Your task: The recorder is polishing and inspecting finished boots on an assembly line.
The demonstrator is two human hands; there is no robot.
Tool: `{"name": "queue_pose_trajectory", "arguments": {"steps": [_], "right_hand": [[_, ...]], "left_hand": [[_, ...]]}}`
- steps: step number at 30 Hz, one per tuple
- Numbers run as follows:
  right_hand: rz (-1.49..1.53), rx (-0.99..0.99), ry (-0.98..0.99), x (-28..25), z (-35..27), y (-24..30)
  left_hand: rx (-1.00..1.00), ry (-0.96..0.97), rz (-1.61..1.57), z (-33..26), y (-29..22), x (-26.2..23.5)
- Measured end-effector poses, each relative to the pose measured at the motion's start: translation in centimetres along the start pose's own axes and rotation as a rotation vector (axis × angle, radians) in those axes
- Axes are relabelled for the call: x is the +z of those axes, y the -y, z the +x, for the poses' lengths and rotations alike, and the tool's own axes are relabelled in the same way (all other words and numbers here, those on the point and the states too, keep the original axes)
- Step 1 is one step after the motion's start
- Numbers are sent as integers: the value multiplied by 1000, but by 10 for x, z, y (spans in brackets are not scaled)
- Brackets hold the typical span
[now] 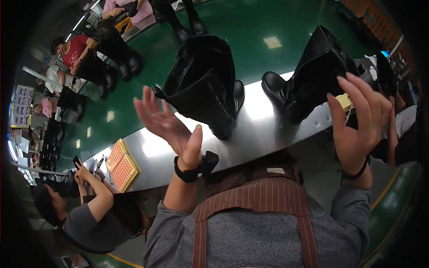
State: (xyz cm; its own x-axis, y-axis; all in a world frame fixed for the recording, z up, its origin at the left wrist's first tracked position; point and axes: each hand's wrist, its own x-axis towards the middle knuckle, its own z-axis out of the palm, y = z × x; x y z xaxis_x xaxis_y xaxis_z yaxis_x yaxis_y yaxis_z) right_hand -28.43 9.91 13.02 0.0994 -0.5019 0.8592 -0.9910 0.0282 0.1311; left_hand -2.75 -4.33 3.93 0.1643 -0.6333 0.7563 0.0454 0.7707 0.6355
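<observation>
My left hand [167, 127] is raised, palm open and fingers spread, just left of a tall black boot [206, 85] that stands on the metal edge [152, 154] of a green conveyor. It holds nothing. My right hand [359, 118] is also up with its fingers apart and holds nothing. It hovers right of a second black boot [313, 76] standing on the same metal strip. Both wrists wear black bands.
The green belt [250, 31] carries more black boots [123, 56] farther along. A stack of orange sheets [120, 163] lies on the metal strip at left. A seated person [85, 214] holds a phone at lower left. Other workers sit across the belt.
</observation>
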Motion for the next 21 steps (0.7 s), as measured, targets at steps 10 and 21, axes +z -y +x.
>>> {"name": "queue_pose_trajectory", "arguments": {"steps": [10,21], "right_hand": [[1248,402,300,145,-19,80],[1684,522,722,200,-13,86]], "left_hand": [[201,749,813,51,-106,-1],[79,1082,647,54,-134,-70]]}}
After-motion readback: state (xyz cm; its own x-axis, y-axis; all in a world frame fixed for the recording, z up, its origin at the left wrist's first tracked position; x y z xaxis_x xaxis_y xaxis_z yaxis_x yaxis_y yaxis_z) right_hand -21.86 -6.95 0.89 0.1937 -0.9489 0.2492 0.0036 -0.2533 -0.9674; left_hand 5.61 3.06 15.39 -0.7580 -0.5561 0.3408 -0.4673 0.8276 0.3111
